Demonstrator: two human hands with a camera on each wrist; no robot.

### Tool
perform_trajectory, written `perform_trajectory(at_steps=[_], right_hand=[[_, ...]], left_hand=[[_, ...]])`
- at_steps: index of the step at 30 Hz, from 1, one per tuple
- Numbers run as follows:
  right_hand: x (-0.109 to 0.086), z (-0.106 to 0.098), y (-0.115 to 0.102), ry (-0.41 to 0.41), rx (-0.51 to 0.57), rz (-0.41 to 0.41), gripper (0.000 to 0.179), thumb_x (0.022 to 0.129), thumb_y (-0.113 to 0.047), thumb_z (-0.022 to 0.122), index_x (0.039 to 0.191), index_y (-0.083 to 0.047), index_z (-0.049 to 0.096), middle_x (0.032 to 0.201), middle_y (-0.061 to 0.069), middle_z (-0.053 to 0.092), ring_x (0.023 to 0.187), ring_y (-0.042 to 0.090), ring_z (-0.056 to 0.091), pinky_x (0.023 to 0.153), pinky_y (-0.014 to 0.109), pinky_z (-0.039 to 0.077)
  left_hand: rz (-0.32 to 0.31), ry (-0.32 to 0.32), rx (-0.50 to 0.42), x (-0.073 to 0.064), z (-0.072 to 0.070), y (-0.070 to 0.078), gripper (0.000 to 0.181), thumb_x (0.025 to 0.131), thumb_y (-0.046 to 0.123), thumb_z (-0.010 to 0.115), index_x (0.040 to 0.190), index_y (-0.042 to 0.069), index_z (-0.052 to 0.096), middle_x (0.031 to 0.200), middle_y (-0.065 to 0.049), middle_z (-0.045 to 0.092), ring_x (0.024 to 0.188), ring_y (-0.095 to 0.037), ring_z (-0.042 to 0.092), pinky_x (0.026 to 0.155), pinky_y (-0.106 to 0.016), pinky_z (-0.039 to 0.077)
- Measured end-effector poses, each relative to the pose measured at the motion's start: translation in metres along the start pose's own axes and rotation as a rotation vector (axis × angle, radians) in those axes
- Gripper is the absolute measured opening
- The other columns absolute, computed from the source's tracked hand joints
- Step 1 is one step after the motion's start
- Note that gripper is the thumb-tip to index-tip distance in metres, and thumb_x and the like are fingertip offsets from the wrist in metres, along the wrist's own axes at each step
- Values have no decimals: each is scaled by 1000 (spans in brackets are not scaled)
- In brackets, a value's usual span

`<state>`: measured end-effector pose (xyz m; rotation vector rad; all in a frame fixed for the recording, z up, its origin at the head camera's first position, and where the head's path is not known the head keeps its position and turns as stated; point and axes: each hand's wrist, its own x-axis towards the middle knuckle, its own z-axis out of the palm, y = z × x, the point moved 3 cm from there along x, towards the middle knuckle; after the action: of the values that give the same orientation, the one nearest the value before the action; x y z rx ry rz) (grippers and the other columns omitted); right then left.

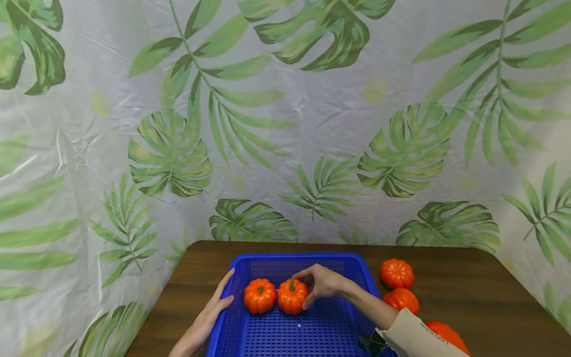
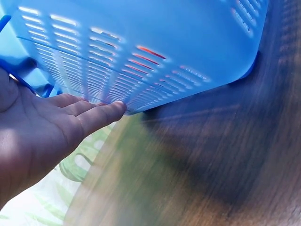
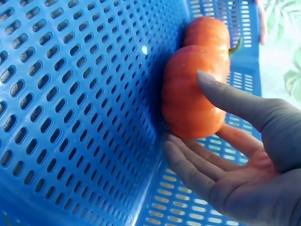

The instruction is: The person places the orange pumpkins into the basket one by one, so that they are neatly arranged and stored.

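Note:
Two small orange pumpkins are side by side on the floor of a blue plastic basket (image 1: 299,257). My right hand (image 1: 325,282) reaches into the basket and holds the right-hand pumpkin (image 1: 289,300), whose green stem points up. In the right wrist view, the thumb lies on one side of this pumpkin (image 3: 183,94) and the other fingers on the opposite side. Just beyond sits the second pumpkin (image 3: 207,32). At the basket's left side rests my left hand (image 1: 207,317). The left wrist view shows its fingers (image 2: 101,117) extended along the slotted outer wall.
Right of the basket, three more orange pumpkins stand in a row on the brown wooden table (image 1: 473,282): a far one (image 1: 397,273), a middle one (image 1: 403,300) and a near one (image 1: 446,333) partly behind the right sleeve. A leaf-patterned curtain (image 1: 321,124) hangs behind the table.

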<state>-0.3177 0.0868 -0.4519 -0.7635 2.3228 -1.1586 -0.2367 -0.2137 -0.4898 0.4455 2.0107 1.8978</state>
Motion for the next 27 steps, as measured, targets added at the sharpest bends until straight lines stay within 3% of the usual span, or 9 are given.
perform_trajectory(at_steps=[7, 15, 22, 27], right_hand=[[1, 1, 3, -9, 20, -1, 71, 70, 10, 88, 136, 10, 62, 105, 22, 77, 93, 28, 75, 77, 27, 59], [0, 1, 2, -25, -5, 11, 72, 75, 5, 87, 141, 9, 57, 113, 22, 76, 104, 32, 72, 85, 34, 59], [-7, -10, -10, 38, -79, 60, 65, 84, -19, 86, 140, -1, 62, 114, 19, 73, 107, 30, 68, 87, 42, 57], [-15, -26, -23, 85, -21, 79, 66, 89, -34, 82, 144, -7, 60, 125, 17, 70, 116, 29, 65, 94, 46, 55]], left_hand=[[6, 21, 4, 1, 0, -1, 63, 114, 30, 31, 167, 30, -3, 174, -17, -7, 152, -45, 16, 104, -24, 44], [13, 17, 17, 1, 0, -1, 63, 114, 30, 30, 167, 30, -3, 174, -18, -7, 150, -47, 22, 105, -30, 45], [17, -7, 21, 0, -1, -1, 63, 114, 30, 29, 167, 30, -6, 174, -18, -10, 150, -47, 23, 106, -34, 44], [14, -7, 17, 1, 0, -1, 63, 114, 30, 29, 167, 31, -6, 174, -18, -9, 149, -47, 24, 106, -35, 43]])
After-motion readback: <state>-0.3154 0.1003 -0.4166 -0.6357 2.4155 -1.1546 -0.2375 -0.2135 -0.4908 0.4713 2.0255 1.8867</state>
